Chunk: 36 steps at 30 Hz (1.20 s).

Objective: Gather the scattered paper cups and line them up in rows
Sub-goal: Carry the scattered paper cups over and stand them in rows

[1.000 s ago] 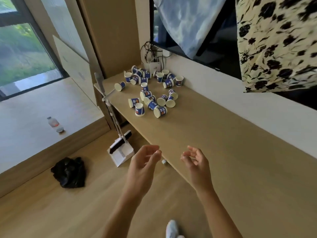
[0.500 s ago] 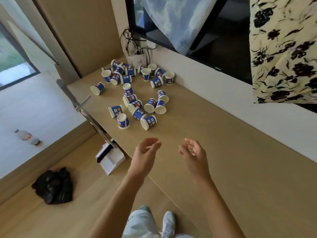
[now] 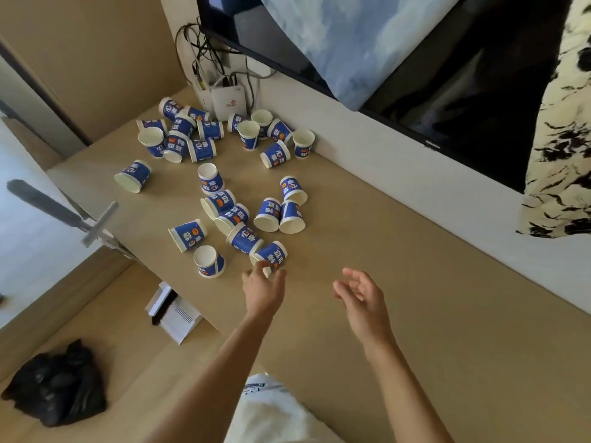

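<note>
Here, blue paper cups (image 3: 209, 179) lie scattered on the desk (image 3: 415, 314) — one cluster by the white router (image 3: 228, 102), another nearer. The left hand (image 3: 263, 290), fingers loosely spread, is at the rim of the nearest tipped cup (image 3: 271, 254); I cannot tell if they touch. The right hand (image 3: 361, 298) hovers relaxed — holding nothing

Fingers (image 3: 280, 276) of the left hand (image 3: 263, 294) cover part of the mouth of the nearest cup (image 3: 271, 253); whether they touch it cannot be told. Beyond the fingers, the far cups (image 3: 192, 135) overlap and hide one another, and their print is unreadable. Left of the fingers, a broom handle (image 3: 48, 203) is blurred. Both forearms (image 3: 403, 378) run off the bottom edge.
</note>
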Available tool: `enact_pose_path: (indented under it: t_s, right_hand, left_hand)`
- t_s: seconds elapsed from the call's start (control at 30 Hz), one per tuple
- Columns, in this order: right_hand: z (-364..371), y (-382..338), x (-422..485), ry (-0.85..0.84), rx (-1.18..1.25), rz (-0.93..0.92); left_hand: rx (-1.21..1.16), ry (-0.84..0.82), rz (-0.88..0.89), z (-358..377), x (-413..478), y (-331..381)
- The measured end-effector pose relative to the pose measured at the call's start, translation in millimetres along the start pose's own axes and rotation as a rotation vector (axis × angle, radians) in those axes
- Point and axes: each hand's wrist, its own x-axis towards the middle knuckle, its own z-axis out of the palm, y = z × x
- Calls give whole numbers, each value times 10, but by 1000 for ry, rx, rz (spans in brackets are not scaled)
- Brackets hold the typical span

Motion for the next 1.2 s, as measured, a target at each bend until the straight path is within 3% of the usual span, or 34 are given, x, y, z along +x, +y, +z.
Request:
enact_pose_path:
  t_s: [0.43, 0.6, 0.77, 0.93, 1.07, 1.2]
  right_hand:
    - [98, 36, 294, 21, -44, 40]
    - [107, -19, 319, -2, -312, -91]
    - [217, -64, 324, -134, -639, -306]
    - [313, -68, 364, -229, -532, -177]
    - [339, -21, 407, -154, -433, -168]
    - [329, 57, 428, -79, -348, -156]
  left_hand:
    - [128, -21, 186, 156, 351, -126]
    - [320, 49, 500, 67, 197, -40]
    - [494, -124, 787, -139, 56, 289]
    - [620, -274, 1043, -216, -66, 514]
    - [541, -265, 1062, -248, -77, 517]
    - [379, -21, 935, -488, 187, 410]
